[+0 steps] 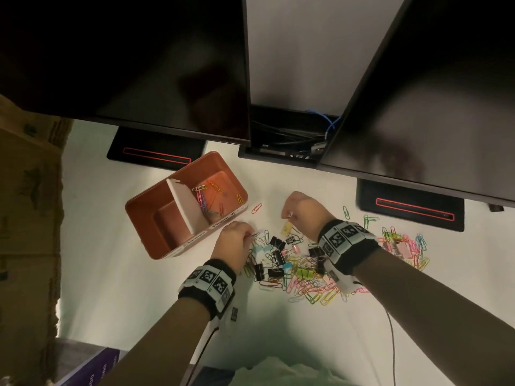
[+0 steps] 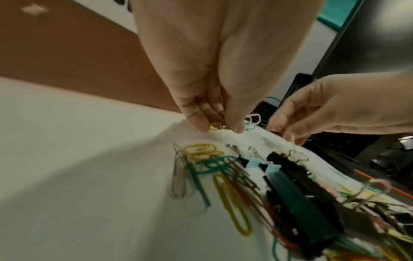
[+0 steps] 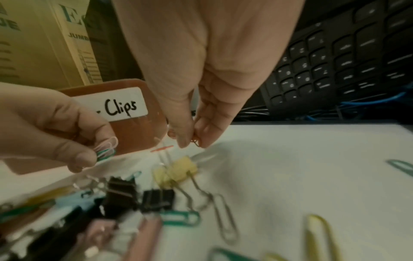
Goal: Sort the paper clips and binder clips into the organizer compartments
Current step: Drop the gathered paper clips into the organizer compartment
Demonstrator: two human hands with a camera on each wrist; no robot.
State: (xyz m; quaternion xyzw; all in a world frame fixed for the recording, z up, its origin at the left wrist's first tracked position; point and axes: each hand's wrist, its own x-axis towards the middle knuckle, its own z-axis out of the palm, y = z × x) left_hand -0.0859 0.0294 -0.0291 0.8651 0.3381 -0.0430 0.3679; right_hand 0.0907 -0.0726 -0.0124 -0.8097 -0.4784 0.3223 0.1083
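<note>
- My left hand [image 1: 232, 240] pinched a few paper clips [image 3: 107, 148], white and green, at the pile's [image 1: 306, 271] left edge.
- My right hand [image 1: 299, 208] pinched one small reddish clip [image 3: 196, 142], raised above the desk [image 1: 139, 288].
- Organizer [image 1: 156, 247] stood left of the pile; paper clips lay in its far compartment, near one looked empty.
- Judgement: carry both loads over the far compartment, release low; leave the binder clips [image 1: 276, 257] for the near side.
</note>
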